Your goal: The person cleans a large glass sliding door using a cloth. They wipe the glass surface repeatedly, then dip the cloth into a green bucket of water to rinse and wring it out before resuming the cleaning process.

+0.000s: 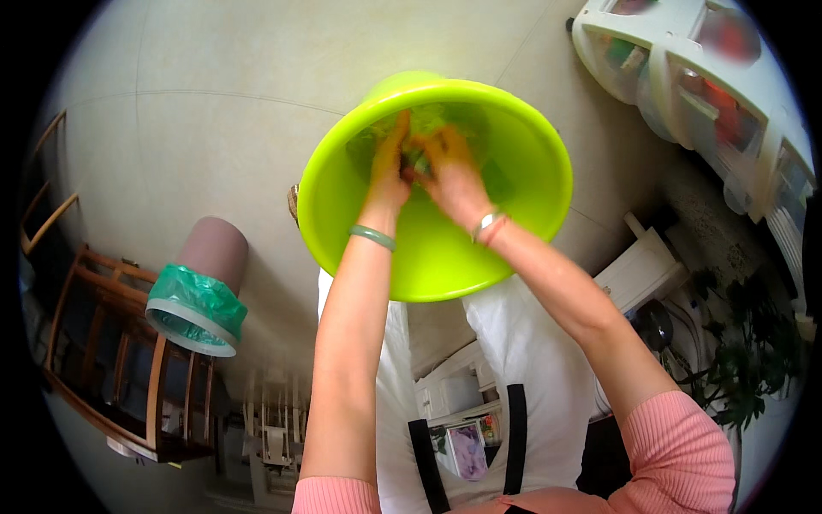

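Reaching forward and down, both forearms are extending from pink sleeves into a bright lime-green plastic basin (514, 223) that is sitting on the pale tiled floor (214, 103) in front of the person. The left hand (390, 163), with a jade-green bangle (372, 236) circling its wrist, is angling inward, its fingers lying close together and pressing against leafy green vegetables (428, 128) at the far side of the basin. The right hand (449, 167), wearing a wristwatch (488, 224) with a red band beside it, is meeting the left one, and its fingers are curling around the same clump of greens; how firmly they are closing on it cannot be told. The greens are looking pale and wet, bunching between the two hands near the basin's far wall, and the basin's near half is showing bare plastic. To the left, a mauve waste bin (214, 248) lined with a green plastic bag (193, 300) is standing on the floor beside a wooden chair (111, 360). At upper right, a white rack (685, 60) is holding assorted items.
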Available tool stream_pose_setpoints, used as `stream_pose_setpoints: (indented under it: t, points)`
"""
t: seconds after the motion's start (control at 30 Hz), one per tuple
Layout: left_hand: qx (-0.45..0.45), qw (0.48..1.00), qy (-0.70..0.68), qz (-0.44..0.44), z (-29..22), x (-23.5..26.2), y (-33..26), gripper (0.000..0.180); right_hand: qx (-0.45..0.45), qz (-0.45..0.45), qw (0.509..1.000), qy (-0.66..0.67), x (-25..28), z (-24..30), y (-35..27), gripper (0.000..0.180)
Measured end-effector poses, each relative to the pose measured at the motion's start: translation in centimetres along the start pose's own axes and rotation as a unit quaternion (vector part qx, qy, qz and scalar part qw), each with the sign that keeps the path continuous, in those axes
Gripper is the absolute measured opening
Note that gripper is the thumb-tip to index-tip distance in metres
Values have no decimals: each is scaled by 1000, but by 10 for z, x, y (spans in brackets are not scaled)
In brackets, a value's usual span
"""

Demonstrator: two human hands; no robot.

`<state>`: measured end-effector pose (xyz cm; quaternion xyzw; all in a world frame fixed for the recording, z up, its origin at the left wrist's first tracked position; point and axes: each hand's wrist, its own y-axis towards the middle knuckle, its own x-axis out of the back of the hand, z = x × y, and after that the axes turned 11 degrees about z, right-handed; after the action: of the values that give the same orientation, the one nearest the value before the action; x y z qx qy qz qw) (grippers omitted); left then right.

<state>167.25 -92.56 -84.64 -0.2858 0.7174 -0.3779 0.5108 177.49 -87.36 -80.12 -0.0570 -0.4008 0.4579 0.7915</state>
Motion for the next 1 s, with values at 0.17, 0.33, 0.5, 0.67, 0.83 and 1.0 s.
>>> stream_pose_setpoints:
  t: [0.17, 0.33, 0.5, 0.67, 0.83, 1.0]
  points:
    - [126, 990, -18, 54, -6, -2, -34, 39, 53, 85, 995, 20, 51, 80, -64, 34]
    - [117, 989, -83, 40, 18, 12, -70, 37, 83, 62, 994, 36, 43, 109, -72, 31]
    - [80, 987, -138, 29, 33, 22, -81, 35, 63, -21, 998, 22, 27, 112, -49, 26]
    - [7, 984, -178, 21, 49, 30, -64, 33, 77, -89, 991, 60, 15, 89, -23, 12]
    - [-40, 992, -67, -95, 41, 18, -64, 33, 19, 5, 994, 105, 0, 15, -6, 20]
    - [-83, 982, 43, -166, 20, -7, -57, 53, -210, 50, 976, 13, -10, -50, 27, 36]
